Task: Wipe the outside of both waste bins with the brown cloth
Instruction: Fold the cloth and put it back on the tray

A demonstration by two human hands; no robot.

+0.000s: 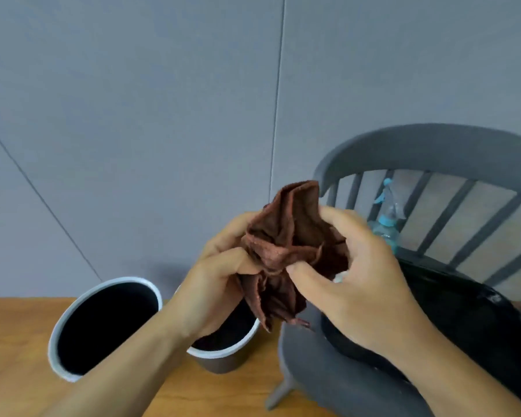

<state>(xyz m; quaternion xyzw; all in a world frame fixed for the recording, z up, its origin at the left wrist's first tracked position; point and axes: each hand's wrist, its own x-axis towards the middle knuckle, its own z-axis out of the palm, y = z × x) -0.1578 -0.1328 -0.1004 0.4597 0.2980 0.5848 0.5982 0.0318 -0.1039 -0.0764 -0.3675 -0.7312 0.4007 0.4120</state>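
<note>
Holding the brown cloth (286, 251) bunched btw. left hand (223, 284) & right hand (352, 275), both gripping it above the waste bins (103, 326). Soft, light, floppy; better to grip a folded wad, probably.

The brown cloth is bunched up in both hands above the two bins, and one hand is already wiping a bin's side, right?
Not quite. The head view shows the brown cloth held by both hands, left hand and right hand, above the bins, touching neither.

Left grip (223, 275) and right grip (358, 266) raised together mid-view, fingers curled, both forearms bare.
</note>
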